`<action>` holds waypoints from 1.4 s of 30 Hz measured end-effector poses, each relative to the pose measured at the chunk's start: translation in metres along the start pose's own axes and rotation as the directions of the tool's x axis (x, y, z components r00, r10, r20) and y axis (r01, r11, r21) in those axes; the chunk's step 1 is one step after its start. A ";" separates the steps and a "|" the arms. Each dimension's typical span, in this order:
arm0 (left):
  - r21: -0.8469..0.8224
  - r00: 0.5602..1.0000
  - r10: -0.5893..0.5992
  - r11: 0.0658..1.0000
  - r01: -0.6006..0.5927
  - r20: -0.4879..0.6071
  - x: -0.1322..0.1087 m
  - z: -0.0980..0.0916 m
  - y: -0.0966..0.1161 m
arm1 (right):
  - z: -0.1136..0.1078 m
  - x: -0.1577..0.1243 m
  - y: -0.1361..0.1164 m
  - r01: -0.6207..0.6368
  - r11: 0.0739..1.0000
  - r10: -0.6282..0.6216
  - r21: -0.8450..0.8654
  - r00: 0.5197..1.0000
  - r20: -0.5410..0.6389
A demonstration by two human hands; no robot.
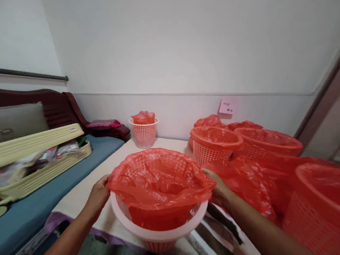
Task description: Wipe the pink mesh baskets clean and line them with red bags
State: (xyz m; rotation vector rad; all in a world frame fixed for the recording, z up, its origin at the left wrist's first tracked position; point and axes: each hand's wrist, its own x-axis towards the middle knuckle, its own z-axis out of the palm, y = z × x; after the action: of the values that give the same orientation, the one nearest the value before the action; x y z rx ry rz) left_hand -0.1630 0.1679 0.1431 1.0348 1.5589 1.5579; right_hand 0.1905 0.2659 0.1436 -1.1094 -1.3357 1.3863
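A light pink plastic basket (pixel 165 235) stands in front of me at the table's near side. A red plastic bag (pixel 165 200) lines it, spread open, its edge draped over the far rim and pulled up above the near rim. On the left edge of the bag, my left hand (pixel 100 192) has its fingers closed. My right hand (pixel 216 183) grips the bag's right edge, its fingers partly hidden behind the plastic. Between the two hands the bag's mouth gapes, and the near rim of the basket shows bare.
A white basket (pixel 144 136) with a bunched red bag stands at the back. Several bag-lined baskets (pixel 212 149) crowd the right, with loose red bags (pixel 250 184) among them. At left, an open yellow suitcase (pixel 36 176) lies on a blue seat (pixel 105 143). A pink note (pixel 227 106) is on the wall.
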 end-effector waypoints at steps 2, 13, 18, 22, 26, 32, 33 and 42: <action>0.082 0.997 0.035 0.996 -0.029 -0.074 0.002 -0.011 -0.002 | -0.012 -0.003 0.003 0.058 0.997 -0.062 -0.052 0.995 -0.077; 0.513 0.583 0.698 0.349 -0.784 0.416 -0.083 0.020 0.059 | -0.038 -0.050 -0.010 0.651 0.398 -0.748 -0.646 0.639 0.183; 0.536 0.501 0.540 0.106 -0.838 0.676 -0.086 0.048 0.056 | -0.032 -0.059 -0.008 0.704 0.196 -0.804 -0.682 0.513 0.299; 0.520 0.428 0.580 0.008 -0.854 0.694 -0.085 0.043 0.041 | -0.029 -0.067 -0.003 0.716 0.210 -0.799 -0.666 0.518 0.306; 0.480 0.300 0.671 -0.095 -0.872 0.678 -0.094 0.038 0.036 | -0.029 -0.070 0.004 0.742 0.225 -0.814 -0.631 0.499 0.297; 0.429 0.339 0.673 0.036 -0.903 0.658 -0.099 0.050 0.040 | -0.027 -0.073 0.008 0.748 0.243 -0.811 -0.617 0.506 0.294; 0.433 0.365 0.661 0.066 -0.899 0.656 -0.099 0.051 0.042 | -0.027 -0.074 0.008 0.749 0.242 -0.812 -0.616 0.504 0.294; 0.405 0.569 0.357 0.438 -0.802 0.741 -0.097 0.055 0.063 | -0.022 -0.085 0.005 0.806 0.225 -0.817 -0.547 0.462 0.345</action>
State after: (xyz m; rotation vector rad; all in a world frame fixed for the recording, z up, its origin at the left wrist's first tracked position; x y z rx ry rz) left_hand -0.0670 0.1026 0.1980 2.5256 1.3946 0.7727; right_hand 0.2294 0.1867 0.1398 -0.5544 -2.0489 0.0447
